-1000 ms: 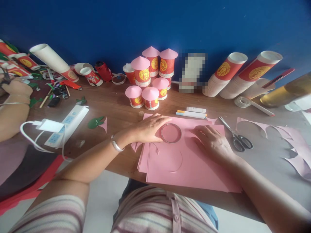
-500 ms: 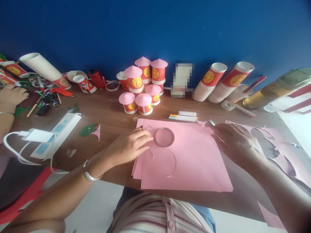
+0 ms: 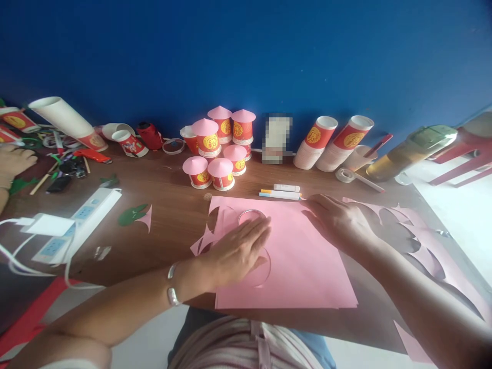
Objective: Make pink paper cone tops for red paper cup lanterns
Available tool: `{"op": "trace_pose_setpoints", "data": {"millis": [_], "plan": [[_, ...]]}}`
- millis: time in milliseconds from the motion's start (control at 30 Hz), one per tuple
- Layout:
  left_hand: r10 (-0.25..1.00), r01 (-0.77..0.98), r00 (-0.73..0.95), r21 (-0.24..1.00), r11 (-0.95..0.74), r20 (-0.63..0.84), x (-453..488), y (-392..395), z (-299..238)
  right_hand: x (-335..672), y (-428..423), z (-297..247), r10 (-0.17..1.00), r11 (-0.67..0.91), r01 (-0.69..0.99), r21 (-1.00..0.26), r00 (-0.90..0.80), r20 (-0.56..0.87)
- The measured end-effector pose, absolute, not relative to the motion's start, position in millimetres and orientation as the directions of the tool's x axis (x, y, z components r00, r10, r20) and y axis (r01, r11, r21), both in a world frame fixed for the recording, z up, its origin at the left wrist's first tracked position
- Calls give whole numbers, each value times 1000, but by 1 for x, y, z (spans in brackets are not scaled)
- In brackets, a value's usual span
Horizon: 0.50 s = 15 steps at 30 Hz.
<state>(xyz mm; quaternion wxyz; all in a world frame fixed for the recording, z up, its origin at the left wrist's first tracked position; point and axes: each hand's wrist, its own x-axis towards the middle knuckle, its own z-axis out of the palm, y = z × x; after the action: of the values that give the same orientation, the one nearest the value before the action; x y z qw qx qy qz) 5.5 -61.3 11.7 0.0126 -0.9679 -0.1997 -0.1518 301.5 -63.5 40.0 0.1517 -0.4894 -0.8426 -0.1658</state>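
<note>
A stack of pink paper sheets lies at the table's near edge, with a cut arc in the top sheet. My left hand rests flat and palm down on the sheets, fingers apart. Its fingertips cover part of a thin metal ring that sits on the paper. My right hand lies palm down on the stack's upper right corner, and nothing shows in it. Two markers and a white glue stick lie just beyond the paper.
Red cups with pink cone lids stand behind the paper, and stacked cups lie at the back right beside a tape roll. Pink offcuts spread to the right. A power strip lies left, near another person's hand.
My left hand slid from beside the ring down onto the sheet and flattened. My right hand went out right over the scissors, then came back to the paper's corner. The scissors are no longer seen.
</note>
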Motion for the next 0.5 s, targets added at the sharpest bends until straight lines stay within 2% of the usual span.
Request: {"op": "trace_pose_setpoints", "data": {"millis": [100,200,233,400,500], "plan": [[325,339,870,28,-940,370,8,-69,17,292,-39,32,823,428,884,189,-467,323],[307,309,848,68,-949,432,7,-66,22,282,-15,21,895,397,887,235,-430,114],[314,308,839,89,-947,443,5,-64,22,279,-9,18,900,400,885,240,-429,82],[411,387,787,151,-910,459,-13,-48,19,268,5,16,899,408,878,249,-434,56],[512,485,722,188,-854,466,-26,-36,23,265,-2,25,886,412,875,255,-450,114]]}}
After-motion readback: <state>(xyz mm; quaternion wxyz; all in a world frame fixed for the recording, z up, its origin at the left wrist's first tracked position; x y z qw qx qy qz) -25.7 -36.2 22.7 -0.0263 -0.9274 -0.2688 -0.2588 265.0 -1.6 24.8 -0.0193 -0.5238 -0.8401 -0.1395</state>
